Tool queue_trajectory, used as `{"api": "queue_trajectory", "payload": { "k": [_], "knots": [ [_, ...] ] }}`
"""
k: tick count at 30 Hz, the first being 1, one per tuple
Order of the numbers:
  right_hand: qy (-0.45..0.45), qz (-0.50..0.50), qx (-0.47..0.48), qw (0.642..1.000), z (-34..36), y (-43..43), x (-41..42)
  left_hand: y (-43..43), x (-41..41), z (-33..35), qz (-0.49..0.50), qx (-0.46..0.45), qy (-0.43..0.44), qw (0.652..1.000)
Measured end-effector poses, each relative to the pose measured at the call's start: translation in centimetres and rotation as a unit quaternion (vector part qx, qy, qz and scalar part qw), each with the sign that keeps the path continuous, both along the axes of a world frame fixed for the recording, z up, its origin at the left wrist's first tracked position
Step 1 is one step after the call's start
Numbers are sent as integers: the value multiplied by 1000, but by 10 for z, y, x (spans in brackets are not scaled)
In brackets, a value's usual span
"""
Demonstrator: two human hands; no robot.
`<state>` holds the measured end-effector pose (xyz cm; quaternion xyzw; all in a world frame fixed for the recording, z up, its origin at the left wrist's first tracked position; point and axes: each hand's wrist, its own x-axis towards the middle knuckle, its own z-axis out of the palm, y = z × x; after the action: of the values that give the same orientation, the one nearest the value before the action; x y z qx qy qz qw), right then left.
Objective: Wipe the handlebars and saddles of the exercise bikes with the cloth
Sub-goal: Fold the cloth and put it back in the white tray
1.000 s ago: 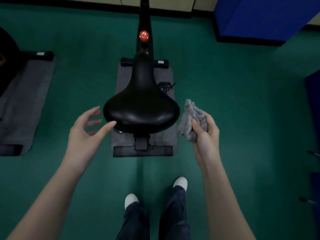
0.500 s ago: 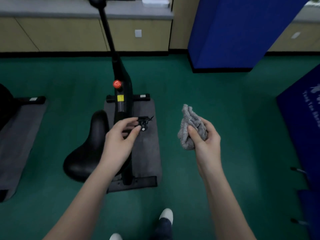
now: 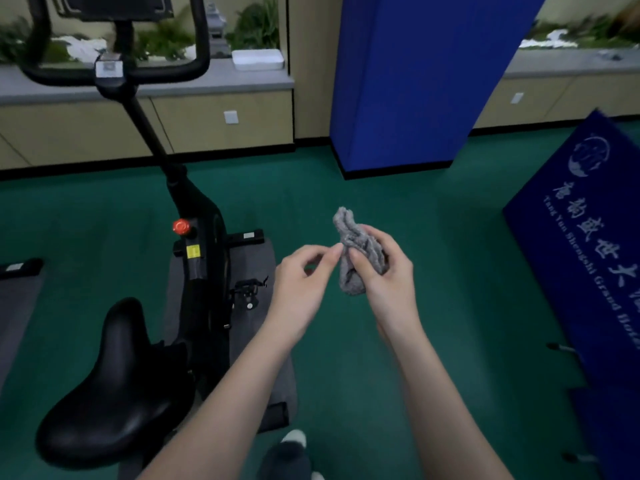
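Grips bunched grey cloth (image 3: pixel 348 226) in right hand (image 3: pixel 388 278), frame centre. Touches cloth's left edge with curled left hand (image 3: pixel 301 282); pinch unconfirmable. Shows saddle (image 3: pixel 114 393) lower left, handlebars (image 3: pixel 166 73) upper left.

One exercise bike (image 3: pixel 204 237), one saddle (image 3: pixel 114 403), one set of handlebars (image 3: pixel 114 72), one red knob (image 3: pixel 181 226), one pedal (image 3: pixel 247 292) in view. One cloth (image 3: pixel 356 258). Two hands: left hand (image 3: pixel 301 285), right hand (image 3: pixel 388 282). Two grey mats: mat under bike (image 3: pixel 263 265), mat at floor's left edge (image 3: pixel 17 306). One white tray (image 3: pixel 258 59) on counter (image 3: pixel 207 81).
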<state>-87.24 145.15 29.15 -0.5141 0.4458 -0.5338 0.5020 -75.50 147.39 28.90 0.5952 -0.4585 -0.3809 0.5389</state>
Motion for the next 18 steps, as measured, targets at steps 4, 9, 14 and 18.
{"api": "queue_trajectory", "payload": {
  "k": [4, 9, 14, 18],
  "knots": [
    [-34, 11, 27, 999, 1, -36, -1, -40, -8, 3, -24, 21, 103, 994],
    [-21, 30, 35, 999, 5, -105, 17, -107, 3, 0, -8, 50, 184, 982],
    [-30, 22, 32, 999, 8, -172, 34, -180, 23, 4, 20, 40, 196, 980],
    [-57, -7, 58, 997, 9, -217, 35, -228, 28, 6, 35, 44, 222, 973]
  ]
}}
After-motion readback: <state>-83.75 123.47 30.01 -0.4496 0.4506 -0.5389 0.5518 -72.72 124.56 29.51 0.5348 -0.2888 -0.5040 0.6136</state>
